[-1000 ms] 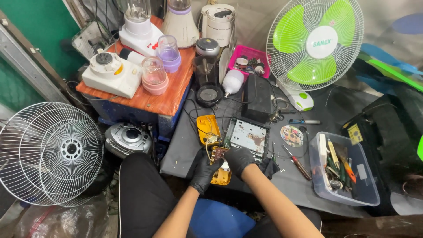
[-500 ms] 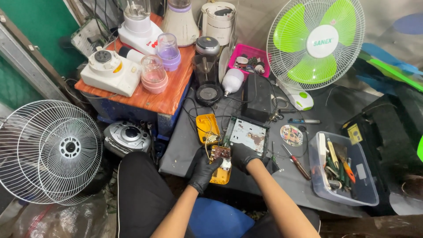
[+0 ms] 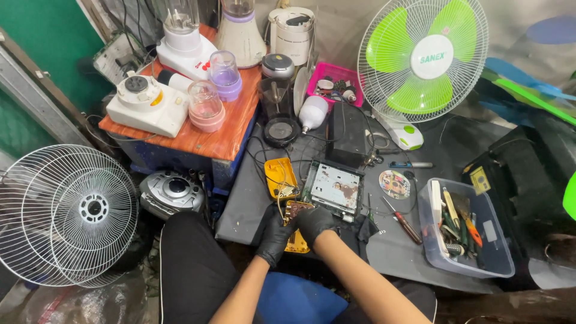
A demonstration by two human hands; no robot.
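Hands in black gloves meet at the table's near edge: left hand (image 3: 275, 235) and right hand (image 3: 314, 221) both clasp a small brown circuit board (image 3: 296, 209) above the yellow casing (image 3: 281, 177), shifted slightly from a second ago.

A single head-worn camera looks steeply down and forward from above the seated person's lap. Both forearms enter from the bottom edge, so the gloved left hand (image 3: 274, 235) and right hand (image 3: 314, 221) sit low at centre, fairly near the lens. The dark worktop (image 3: 252, 192) fills the middle; its far edge, with the green fan (image 3: 422, 60), reaches the top. No second view exists to overlap.
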